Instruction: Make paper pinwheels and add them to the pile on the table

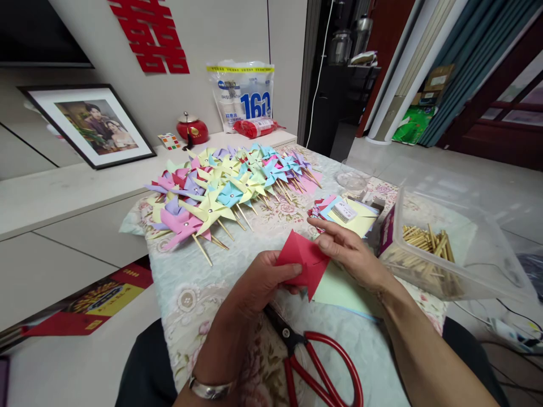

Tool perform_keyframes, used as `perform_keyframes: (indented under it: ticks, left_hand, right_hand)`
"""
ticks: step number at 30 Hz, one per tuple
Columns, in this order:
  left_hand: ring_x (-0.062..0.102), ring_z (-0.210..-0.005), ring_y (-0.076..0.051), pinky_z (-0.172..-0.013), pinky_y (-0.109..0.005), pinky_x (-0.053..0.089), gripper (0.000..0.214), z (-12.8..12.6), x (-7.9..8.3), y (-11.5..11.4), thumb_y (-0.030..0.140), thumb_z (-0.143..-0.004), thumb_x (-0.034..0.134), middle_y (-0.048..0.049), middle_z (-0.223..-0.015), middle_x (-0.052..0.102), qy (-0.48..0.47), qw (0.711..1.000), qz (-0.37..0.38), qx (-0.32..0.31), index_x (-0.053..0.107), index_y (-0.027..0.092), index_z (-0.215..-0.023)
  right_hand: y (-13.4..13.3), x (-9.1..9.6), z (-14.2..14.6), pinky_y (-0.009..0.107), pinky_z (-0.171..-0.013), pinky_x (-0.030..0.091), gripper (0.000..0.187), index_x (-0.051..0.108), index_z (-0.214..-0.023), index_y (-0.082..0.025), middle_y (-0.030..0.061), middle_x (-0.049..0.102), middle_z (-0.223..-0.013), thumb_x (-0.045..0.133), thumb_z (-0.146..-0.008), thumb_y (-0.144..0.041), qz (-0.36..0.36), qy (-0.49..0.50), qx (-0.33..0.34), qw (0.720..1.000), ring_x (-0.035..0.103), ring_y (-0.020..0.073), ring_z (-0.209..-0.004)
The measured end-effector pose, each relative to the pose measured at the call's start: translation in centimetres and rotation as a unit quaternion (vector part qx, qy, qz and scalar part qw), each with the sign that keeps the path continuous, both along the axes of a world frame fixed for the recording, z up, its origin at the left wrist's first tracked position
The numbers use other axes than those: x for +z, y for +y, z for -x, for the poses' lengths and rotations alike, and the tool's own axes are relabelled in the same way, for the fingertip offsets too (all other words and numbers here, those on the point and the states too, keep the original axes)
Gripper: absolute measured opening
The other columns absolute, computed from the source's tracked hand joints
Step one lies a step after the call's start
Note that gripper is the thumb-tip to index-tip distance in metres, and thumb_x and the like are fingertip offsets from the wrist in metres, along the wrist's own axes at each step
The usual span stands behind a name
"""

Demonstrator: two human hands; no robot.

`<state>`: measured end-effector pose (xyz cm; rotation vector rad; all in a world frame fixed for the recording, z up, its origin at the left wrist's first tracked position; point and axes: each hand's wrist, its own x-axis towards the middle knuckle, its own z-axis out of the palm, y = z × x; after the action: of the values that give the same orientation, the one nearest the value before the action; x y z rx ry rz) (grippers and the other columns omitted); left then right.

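Red paper (313,276): it is in front of me, over the table (250,240), between my two hands, with one corner pointing away and another pointing down toward me.
Left hand (259,282): my fingers are grasping this paper at its left side; the thumb lies on its face, the other fingers are mostly hidden behind it.
Right hand (356,254): my fingers are stretched and released; the thumb is just beside the right corner of the paper, but whether it touches there, I cannot tell.
Scissors (286,333): they lie nearer to me than the paper, the red handles toward me, the blades partly hidden by my left hand.
Green sheets (343,291): they lie flat on the table, below my right hand and partly covered by it.
Pinwheels (211,210): a big heap in many colours, on the far left part.
Plastic box (487,277): it stands to the right of my right hand, with thin sticks (428,243) inside.
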<state>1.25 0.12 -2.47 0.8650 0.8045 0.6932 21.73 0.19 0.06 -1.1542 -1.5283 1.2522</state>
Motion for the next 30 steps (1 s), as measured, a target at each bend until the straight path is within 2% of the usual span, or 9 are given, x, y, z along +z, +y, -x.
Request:
perform_keyframes:
  ticks: [2, 5, 7, 11, 16, 19, 22, 26, 30]
  left_hand:
    - [0.062, -0.055, -0.013, -0.053, -0.022, 0.047, 0.03, 0.0, -0.2, 0.2, 0.035, -0.065, 0.083, -0.0062, -0.068, 0.074, 0.024, 1.0, -0.005, 0.009, 0.077, 0.012, -0.084]
    - [0.059, -0.053, -0.012, -0.053, -0.022, 0.046, 0.024, -0.1, -0.5, 0.3, 0.034, -0.065, 0.081, -0.0051, -0.065, 0.073, 0.06, 0.998, -0.019, 0.018, 0.077, 0.013, -0.077]
    - [0.056, -0.05, -0.011, -0.053, -0.023, 0.044, 0.02, -0.1, -0.6, 0.3, 0.032, -0.065, 0.08, -0.0039, -0.06, 0.071, 0.085, 0.996, -0.03, 0.019, 0.076, 0.014, -0.072]
    - [0.055, -0.052, -0.01, -0.054, -0.023, 0.043, 0.02, -0.2, -0.6, 0.1, 0.033, -0.069, 0.078, -0.0031, -0.062, 0.071, 0.124, 0.991, -0.053, 0.001, 0.077, 0.015, -0.076]
    - [0.053, -0.051, -0.01, -0.054, -0.023, 0.042, 0.021, -0.3, -0.6, 0.0, 0.035, -0.069, 0.077, -0.0022, -0.06, 0.068, 0.134, 0.989, -0.055, -0.003, 0.075, 0.014, -0.073]
    - [0.055, -0.053, -0.011, -0.055, -0.024, 0.044, 0.022, -0.3, -0.6, 0.1, 0.033, -0.068, 0.078, -0.0032, -0.064, 0.07, 0.116, 0.992, -0.044, 0.003, 0.076, 0.014, -0.077]
    - [0.057, -0.059, -0.011, -0.055, -0.022, 0.044, 0.028, -0.1, -0.6, 0.2, 0.037, -0.07, 0.079, -0.0037, -0.07, 0.07, 0.072, 0.996, -0.046, 0.023, 0.076, 0.013, -0.085]
    - [0.063, -0.068, -0.014, -0.061, -0.024, 0.05, 0.033, 0.1, -0.1, 0.3, 0.045, -0.079, 0.074, -0.0062, -0.082, 0.073, -0.015, 0.998, -0.032, 0.059, 0.075, 0.014, -0.09]
    - [0.068, -0.074, -0.018, -0.068, -0.028, 0.053, 0.036, -0.5, 0.6, 0.0, 0.044, -0.078, 0.075, -0.0091, -0.089, 0.075, -0.072, 0.994, -0.035, 0.075, 0.075, 0.014, -0.096]
  right_hand:
    - [-0.1, 0.1, 0.2, 0.024, -0.052, 0.031, 0.069, 0.049, -0.144, -0.018, -0.0065, 0.048, -0.065, 0.069, -0.086, -0.049, 0.044, 0.001, 0.022, 0.999, 0.044, 0.0105, -0.057]
    - [-0.1, 0.0, 0.5, 0.024, -0.049, 0.027, 0.075, 0.046, -0.146, -0.018, -0.0076, 0.044, -0.066, 0.075, -0.08, -0.041, 0.081, -0.017, 0.041, 0.996, 0.041, 0.0096, -0.055]
    - [-0.1, -0.3, 0.6, 0.023, -0.05, 0.03, 0.076, 0.047, -0.145, -0.019, -0.0071, 0.047, -0.067, 0.077, -0.078, -0.038, 0.086, -0.026, 0.052, 0.995, 0.043, 0.0103, -0.056]
    - [0.0, -1.5, 0.6, 0.028, -0.059, 0.045, 0.078, 0.045, -0.146, -0.023, -0.0015, 0.064, -0.079, 0.079, -0.076, -0.035, 0.075, -0.028, 0.071, 0.994, 0.058, 0.0161, -0.066]
    - [0.0, -2.1, 0.6, 0.034, -0.073, 0.053, 0.074, 0.053, -0.142, -0.024, 0.0036, 0.072, -0.097, 0.079, -0.073, -0.024, 0.021, -0.072, 0.039, 0.996, 0.066, 0.0214, -0.082]
    - [-0.1, -1.7, 0.8, 0.035, -0.078, 0.054, 0.069, 0.06, -0.137, -0.023, 0.0052, 0.073, -0.104, 0.079, -0.07, -0.02, 0.003, -0.074, 0.016, 0.997, 0.067, 0.0242, -0.091]
    - [-0.1, -1.1, 1.0, 0.036, -0.077, 0.055, 0.07, 0.059, -0.137, -0.021, 0.0061, 0.074, -0.102, 0.078, -0.07, -0.022, 0.029, -0.04, -0.005, 0.999, 0.068, 0.0253, -0.09]
    - [-0.2, -0.7, 1.5, 0.035, -0.074, 0.056, 0.073, 0.053, -0.14, -0.02, 0.0049, 0.074, -0.1, 0.078, -0.072, -0.025, 0.079, 0.073, -0.025, 0.994, 0.069, 0.0225, -0.084]
    - [-0.2, -0.5, 1.9, 0.03, -0.074, 0.055, 0.061, 0.061, -0.127, -0.021, 0.0033, 0.075, -0.103, 0.081, -0.07, -0.028, 0.072, 0.16, -0.052, 0.983, 0.069, 0.0191, -0.083]
